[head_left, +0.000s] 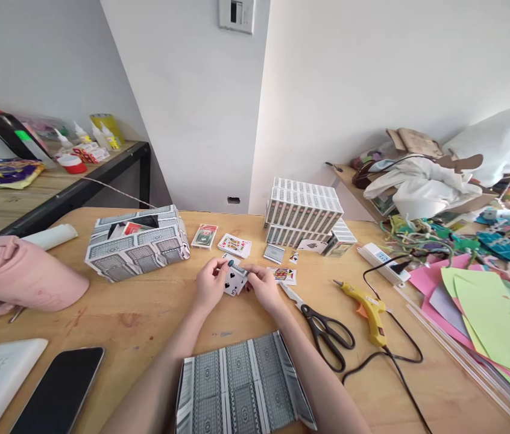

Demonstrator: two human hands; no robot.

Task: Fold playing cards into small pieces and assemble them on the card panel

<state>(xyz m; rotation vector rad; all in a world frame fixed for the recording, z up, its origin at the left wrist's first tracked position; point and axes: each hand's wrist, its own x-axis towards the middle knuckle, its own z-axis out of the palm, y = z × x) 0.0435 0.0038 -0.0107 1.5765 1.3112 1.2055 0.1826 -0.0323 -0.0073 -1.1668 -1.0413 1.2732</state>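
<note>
Between my two hands a playing card (234,282) with black spades is held a little above the table, its top edge folded over so a strip of patterned back shows. My left hand (212,282) pinches its left side; my right hand (261,286) pinches the right side. Just beyond lie a stack of face-up cards (235,246), a face-down card (273,253), a small cut card piece (293,257) and a face card (286,276). Between my forearms sits a box covered in grey card backs (239,386). Scissors (325,331) with black handles lie beside my right forearm.
A yellow glue gun (368,310) with a trailing cord lies right, near a power strip (384,263) and coloured paper (494,325). Stacked card boxes (304,208) stand behind. Left are a card-covered box (137,244), a pink tumbler (33,271) and a phone (60,392).
</note>
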